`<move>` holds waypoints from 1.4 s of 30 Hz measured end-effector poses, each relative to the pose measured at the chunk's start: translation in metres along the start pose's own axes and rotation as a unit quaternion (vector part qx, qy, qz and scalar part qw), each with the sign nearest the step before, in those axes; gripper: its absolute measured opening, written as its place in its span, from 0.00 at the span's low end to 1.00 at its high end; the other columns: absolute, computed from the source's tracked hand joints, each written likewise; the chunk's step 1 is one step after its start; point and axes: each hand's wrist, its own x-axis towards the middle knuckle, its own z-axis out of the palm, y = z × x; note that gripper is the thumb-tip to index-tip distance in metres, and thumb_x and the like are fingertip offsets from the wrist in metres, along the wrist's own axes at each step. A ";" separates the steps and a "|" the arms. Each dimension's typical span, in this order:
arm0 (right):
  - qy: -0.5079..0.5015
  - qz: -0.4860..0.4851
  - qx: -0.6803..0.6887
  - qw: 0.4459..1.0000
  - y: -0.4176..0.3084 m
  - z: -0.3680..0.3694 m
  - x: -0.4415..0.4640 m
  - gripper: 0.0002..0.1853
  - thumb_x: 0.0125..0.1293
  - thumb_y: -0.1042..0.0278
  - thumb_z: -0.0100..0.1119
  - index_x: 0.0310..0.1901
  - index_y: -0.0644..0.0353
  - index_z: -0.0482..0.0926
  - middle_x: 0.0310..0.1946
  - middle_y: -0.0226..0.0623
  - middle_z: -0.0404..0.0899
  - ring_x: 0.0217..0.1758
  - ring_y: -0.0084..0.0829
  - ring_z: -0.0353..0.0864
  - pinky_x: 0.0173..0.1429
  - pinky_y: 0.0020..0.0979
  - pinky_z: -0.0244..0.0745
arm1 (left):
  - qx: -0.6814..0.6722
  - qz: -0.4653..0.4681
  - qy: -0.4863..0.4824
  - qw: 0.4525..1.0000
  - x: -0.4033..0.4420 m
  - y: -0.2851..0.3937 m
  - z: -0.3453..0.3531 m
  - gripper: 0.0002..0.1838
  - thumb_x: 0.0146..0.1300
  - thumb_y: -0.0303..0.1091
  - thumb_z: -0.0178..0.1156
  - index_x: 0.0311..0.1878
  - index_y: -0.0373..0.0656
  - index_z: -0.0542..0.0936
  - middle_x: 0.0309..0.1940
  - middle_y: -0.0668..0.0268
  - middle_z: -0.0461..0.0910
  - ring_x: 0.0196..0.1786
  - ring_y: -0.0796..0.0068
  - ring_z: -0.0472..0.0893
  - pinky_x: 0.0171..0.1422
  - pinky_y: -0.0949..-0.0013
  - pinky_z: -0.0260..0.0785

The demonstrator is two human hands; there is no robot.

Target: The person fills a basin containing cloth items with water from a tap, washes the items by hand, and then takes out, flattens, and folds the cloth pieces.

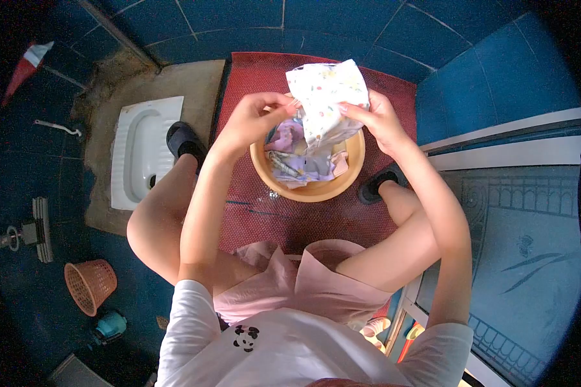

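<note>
A white cloth (pixel 329 93) with a small coloured print is held up between my hands, above an orange-yellow basin (pixel 259 173). My left hand (pixel 259 118) is closed in a pinch at the cloth's left edge, where thin white threads or strings show by the fingertips. My right hand (pixel 379 122) grips the right side, its thumb lying across the front and the other fingers mostly behind. Inside the basin lies a heap of wet-looking lilac and grey laundry (pixel 303 164). The cloth's lower part hangs over the basin and hides some of the heap.
The basin stands on a red textured mat (pixel 265 219) between my feet. On the left are a white squat toilet (pixel 130 151) and a pink plastic basket (pixel 91 286). A white-framed door (pixel 523 232) stands at the right, and blue tiled walls (pixel 329 22) enclose the room.
</note>
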 end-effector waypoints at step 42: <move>0.000 0.023 0.002 1.000 0.005 0.015 0.000 0.13 0.55 0.65 0.57 0.39 0.65 0.74 0.34 0.32 0.77 0.36 0.20 0.74 0.42 0.23 0.69 | -0.045 0.001 0.066 0.997 0.000 -0.006 0.009 0.05 0.53 0.31 0.58 0.28 0.39 0.75 0.25 0.70 0.75 0.29 0.84 0.71 0.37 0.80 0.63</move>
